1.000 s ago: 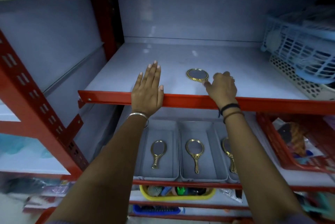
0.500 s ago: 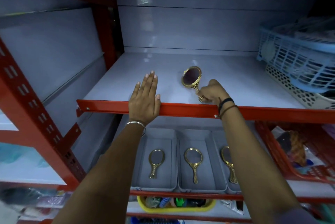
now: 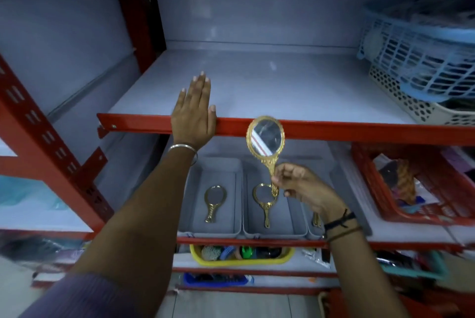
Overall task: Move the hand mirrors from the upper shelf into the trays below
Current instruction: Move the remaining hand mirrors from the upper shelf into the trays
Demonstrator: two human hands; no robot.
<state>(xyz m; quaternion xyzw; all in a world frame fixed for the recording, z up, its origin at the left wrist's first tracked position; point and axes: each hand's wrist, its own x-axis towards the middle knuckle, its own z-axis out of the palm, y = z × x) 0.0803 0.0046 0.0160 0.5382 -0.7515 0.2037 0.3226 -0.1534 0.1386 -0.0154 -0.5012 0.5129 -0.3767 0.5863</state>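
Below the red front edge of the upper shelf [image 3: 257,91], the right hand [image 3: 305,186] pinches the handle of a gold hand mirror [image 3: 266,137], held upright in the air above the grey trays [image 3: 239,230]. Left hand [image 3: 194,117] lies flat, fingers spread little, on the shelf's near edge. Left tray and middle tray each hold a mirror; the right one seems to as well, though the wrist hides most of it.

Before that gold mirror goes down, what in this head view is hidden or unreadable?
- Third grey tray, head view: the right hand and forearm cover it; only a gold handle tip shows.
- Yellow bin contents: the shelf rail cuts them off.
- Pale blue basket contents: blurred behind mesh.
- Held gold hand mirror handle end: fingers wrap it.
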